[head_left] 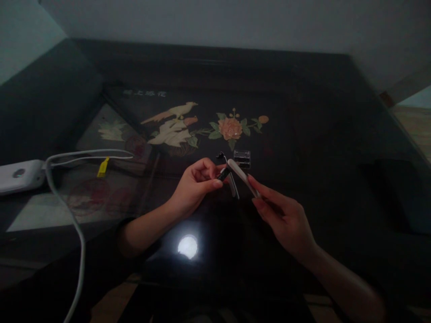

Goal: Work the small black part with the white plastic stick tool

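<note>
White slim plastic stick is pinched in the right hand fingers, its tip meeting the small black cylinder gripped by the left hand fingers above the dark glossy worktop, so steady alignment seems wise.

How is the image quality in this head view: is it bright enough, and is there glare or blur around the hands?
Head view: dim overall, corners darkest; a bright round glare spot sits on the glossy table below the hands. The left hand and right hand are lit enough to see, but the small dark piece and white stick they hold are soft on detail.
</note>
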A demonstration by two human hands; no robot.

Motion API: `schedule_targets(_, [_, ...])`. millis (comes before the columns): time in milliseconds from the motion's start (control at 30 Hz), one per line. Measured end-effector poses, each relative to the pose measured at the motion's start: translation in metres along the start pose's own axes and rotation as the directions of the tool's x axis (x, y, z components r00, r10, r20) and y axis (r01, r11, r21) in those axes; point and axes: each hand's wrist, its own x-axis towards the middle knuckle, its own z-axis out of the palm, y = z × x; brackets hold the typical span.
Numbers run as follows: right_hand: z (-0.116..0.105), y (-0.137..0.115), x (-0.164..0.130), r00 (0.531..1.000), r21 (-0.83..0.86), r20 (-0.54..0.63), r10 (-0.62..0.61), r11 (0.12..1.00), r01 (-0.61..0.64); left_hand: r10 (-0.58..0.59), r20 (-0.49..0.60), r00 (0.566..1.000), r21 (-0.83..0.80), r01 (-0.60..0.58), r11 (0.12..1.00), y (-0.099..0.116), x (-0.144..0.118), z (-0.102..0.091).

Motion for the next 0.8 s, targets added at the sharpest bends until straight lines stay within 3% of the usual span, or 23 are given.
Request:
schedule_targets(533, [0.0044, 0.0041, -0.0057, 0.992, 0.032, 0.057, -0.112, 0.993, 0.111, 0.003, -0.027, 1.0, 0.049, -0.001, 0.999, 0.0008, 0.0025, 0.0006])
schedule_targets(800, [0.0027, 0.0047, -0.0068, 0.993, -0.014, 0.075, -0.094, 0.995, 0.095, 0.004, -0.055, 0.998, 0.081, 0.001, 0.997, -0.0001, 0.0027, 0.0015])
